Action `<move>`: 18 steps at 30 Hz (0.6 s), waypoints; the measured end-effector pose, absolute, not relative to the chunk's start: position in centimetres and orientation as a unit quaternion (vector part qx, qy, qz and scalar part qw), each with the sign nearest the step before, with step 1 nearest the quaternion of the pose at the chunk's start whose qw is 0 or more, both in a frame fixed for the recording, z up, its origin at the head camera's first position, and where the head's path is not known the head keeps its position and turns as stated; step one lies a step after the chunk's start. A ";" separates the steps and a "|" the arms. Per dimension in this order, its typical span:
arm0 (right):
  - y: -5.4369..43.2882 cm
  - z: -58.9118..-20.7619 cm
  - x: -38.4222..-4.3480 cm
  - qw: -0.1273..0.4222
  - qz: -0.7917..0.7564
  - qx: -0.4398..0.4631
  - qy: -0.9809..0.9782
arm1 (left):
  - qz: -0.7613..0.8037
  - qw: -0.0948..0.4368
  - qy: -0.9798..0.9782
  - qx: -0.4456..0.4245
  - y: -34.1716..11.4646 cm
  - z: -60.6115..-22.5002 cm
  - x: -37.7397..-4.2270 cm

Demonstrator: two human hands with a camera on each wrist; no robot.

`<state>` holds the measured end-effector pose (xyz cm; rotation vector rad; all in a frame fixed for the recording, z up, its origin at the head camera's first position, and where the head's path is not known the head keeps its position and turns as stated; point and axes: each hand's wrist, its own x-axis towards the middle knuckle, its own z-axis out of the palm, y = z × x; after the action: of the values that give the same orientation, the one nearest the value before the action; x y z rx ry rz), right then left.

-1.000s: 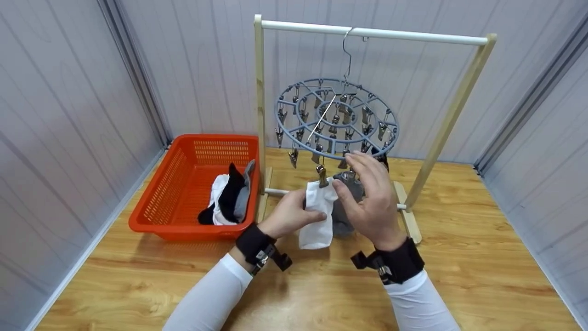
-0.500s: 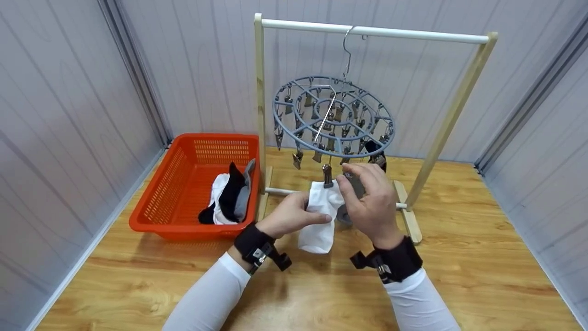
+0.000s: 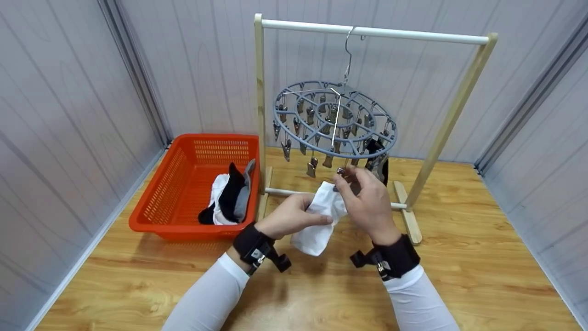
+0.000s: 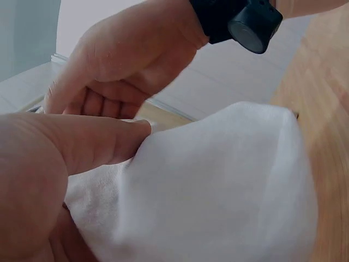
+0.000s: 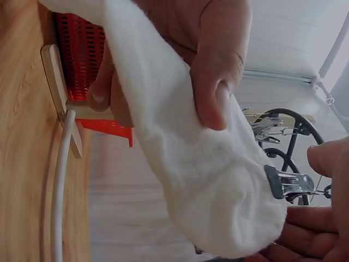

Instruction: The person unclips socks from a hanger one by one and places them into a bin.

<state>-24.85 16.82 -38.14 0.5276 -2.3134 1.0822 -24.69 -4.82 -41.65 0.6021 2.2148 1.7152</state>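
A white sock (image 3: 316, 236) hangs by one edge from a metal clip (image 5: 290, 183) of the round grey clip hanger (image 3: 294, 134). My left hand (image 3: 289, 215) pinches the sock below the clip, thumb in front and fingers behind. My right hand (image 3: 369, 204) is at the clip; in the right wrist view its thumb (image 5: 330, 157) stands apart from the clip, with the fingers beneath and partly behind the sock. Beyond the right hand, a grey sock (image 3: 379, 166) and a black sock (image 3: 374, 146) hang from the hanger's right side.
An orange basket (image 3: 183, 228) at left holds a few black, white and grey socks. The hanger hooks over the white bar (image 3: 413, 37) of a rack with wooden posts (image 3: 448, 123). Several bare clips dangle under the hanger. Panel walls enclose the wooden surface (image 3: 477, 257).
The hanger has turned, bringing the clip and the white sock's top rightward. The right hand's fingers have lowered and drawn in around the clip. The left hand still pinches the sock.
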 end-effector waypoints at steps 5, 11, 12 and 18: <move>17.0 -38.4 -25.3 0.194 0.480 0.166 -0.839 | 0.593 0.140 0.764 0.214 -4.7 -41.6 -24.6; 16.9 -38.5 -25.6 0.143 0.551 0.144 -0.810 | 0.596 0.142 0.758 0.222 -4.5 -41.6 -24.5; 16.9 -38.5 -25.7 0.135 0.562 0.141 -0.804 | 0.595 0.141 0.759 0.224 -4.5 -41.6 -24.4; 16.6 -38.7 -25.6 0.091 0.614 0.134 -0.772 | 0.591 0.142 0.757 0.240 -4.3 -41.4 -24.3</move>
<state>-25.65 16.61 -38.67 0.3968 -2.2944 1.8256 -24.27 -4.33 -41.43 0.6913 2.1845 1.7045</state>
